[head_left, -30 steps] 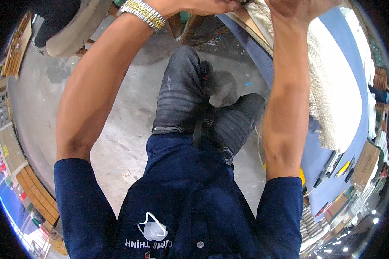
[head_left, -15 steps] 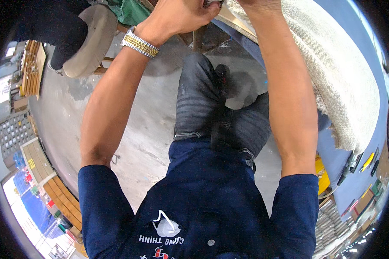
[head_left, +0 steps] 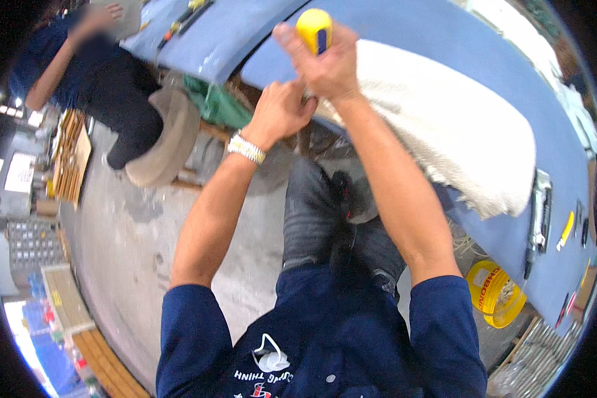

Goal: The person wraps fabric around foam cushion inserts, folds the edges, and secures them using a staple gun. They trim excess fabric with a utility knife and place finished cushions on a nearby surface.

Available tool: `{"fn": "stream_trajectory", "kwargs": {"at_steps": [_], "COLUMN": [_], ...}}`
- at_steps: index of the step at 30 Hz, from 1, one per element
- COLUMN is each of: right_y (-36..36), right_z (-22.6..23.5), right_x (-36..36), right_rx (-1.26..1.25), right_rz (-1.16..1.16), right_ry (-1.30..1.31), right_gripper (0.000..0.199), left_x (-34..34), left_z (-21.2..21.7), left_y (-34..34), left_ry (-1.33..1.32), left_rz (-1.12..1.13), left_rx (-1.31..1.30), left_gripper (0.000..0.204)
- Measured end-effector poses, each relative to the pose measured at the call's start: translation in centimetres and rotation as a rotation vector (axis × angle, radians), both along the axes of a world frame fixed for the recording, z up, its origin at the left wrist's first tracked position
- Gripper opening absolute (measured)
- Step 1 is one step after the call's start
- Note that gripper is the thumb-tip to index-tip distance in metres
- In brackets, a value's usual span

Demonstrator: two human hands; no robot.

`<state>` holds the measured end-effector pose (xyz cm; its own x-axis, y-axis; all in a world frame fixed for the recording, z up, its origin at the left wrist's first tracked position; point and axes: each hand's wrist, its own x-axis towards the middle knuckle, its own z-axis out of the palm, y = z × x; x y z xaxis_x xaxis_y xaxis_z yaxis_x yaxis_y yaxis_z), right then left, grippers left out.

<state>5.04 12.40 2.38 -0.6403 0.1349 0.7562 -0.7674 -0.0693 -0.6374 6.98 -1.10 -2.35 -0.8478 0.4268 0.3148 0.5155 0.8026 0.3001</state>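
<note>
A tool with a rounded yellow handle and a dark blue stripe (head_left: 314,30) stands up in my right hand (head_left: 333,69), its fingers wrapped round the grip and its working end hidden. Just below, my left hand (head_left: 280,113), with a metal watch (head_left: 247,148) on the wrist, is closed against the lower part of the same tool. A bit of metal shows between the two hands. Both are at the near edge of a blue-covered table (head_left: 404,50). Beside my right forearm lies a thick cream woven fabric (head_left: 458,126) with a frayed edge.
On the table's right are a metal tool with a black end (head_left: 539,215) and a yellow-handled cutter (head_left: 565,230). Below stands a yellow bucket (head_left: 491,318). A person (head_left: 106,86) sits at the left near a beige cushioned seat (head_left: 172,132). Green cloth (head_left: 215,103) hangs by the table.
The view has tilted up, bringing the tabletop, the bucket and the seated person into sight. Both hands show lower in the picture, and the yellow handle is now visible in my right hand.
</note>
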Motion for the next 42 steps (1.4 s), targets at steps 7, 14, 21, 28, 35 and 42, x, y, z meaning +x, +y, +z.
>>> {"fn": "stream_trajectory", "kwargs": {"at_steps": [7,14,21,28,35,42], "right_y": [13.8,46.2,65.2,62.5,57.3,41.5], "right_z": [6.5,3.7,-8.5,-9.6,-0.3,-3.3], "right_x": [7.7,19.6,30.8,26.7,24.9,22.0], "right_rx": [0.193,0.796,1.069,0.921,1.053,0.725], "right_rz": [-0.271,-1.272,-1.34,-1.261,-1.549,-0.704], "right_ry": [0.023,-0.727,-0.974,-1.003,-0.614,-0.732], "right_gripper": [0.034,0.064,0.053,0.047,0.038,0.024], "left_x": [0.8,2.7,3.2,6.7,11.9,12.7], "left_z": [-0.1,1.0,-2.0,0.3,3.8,4.1], "left_y": [1.0,1.8,2.1,2.5,3.1,0.2], "left_ry": [0.067,0.084,0.247,0.112,-0.201,-0.529], "left_rz": [0.101,0.001,-0.089,0.2,0.123,0.587], "left_rx": [0.002,0.13,0.289,0.111,-0.038,0.126], "left_gripper": [0.054,0.067,0.047,0.059,0.032,0.022]}}
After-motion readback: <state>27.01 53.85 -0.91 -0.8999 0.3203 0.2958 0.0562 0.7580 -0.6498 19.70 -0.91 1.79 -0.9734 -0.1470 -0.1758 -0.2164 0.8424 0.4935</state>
